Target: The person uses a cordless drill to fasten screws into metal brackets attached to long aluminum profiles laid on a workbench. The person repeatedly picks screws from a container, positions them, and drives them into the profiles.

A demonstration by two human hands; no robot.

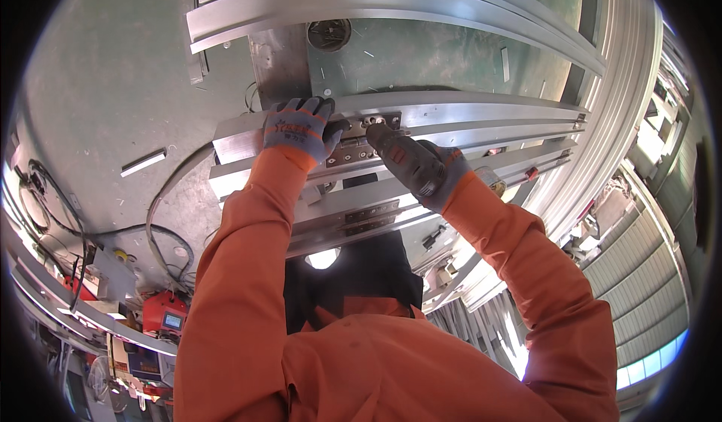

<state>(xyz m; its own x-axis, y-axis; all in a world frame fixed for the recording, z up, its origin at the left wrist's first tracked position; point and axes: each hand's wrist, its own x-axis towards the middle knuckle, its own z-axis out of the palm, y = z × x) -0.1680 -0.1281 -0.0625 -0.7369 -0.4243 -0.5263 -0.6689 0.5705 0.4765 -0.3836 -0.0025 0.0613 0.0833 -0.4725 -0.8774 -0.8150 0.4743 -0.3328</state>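
Observation:
My left hand (pixel 299 127), in a grey glove with dark fingertips, grips the left part of a silver metal profile (pixel 481 108), its fingers curled over the far edge. My right hand (pixel 453 172), also gloved, is wrapped around a dark grey power driver (pixel 410 159). The driver's nose points left and away from me, down at a drilled metal plate (pixel 389 119) on that profile. Whether the bit touches a screw is too small to tell. Nearer to me, a second plate (pixel 347 154) with several screws sits on the neighbouring profile.
More long profiles (pixel 391 4) lie across the far side. A round dark container (pixel 329 35) stands on the green surface, with a loose metal strip (pixel 143 162) at the left. A cable (pixel 153 211) loops towards a red machine (pixel 163 313) with a small screen.

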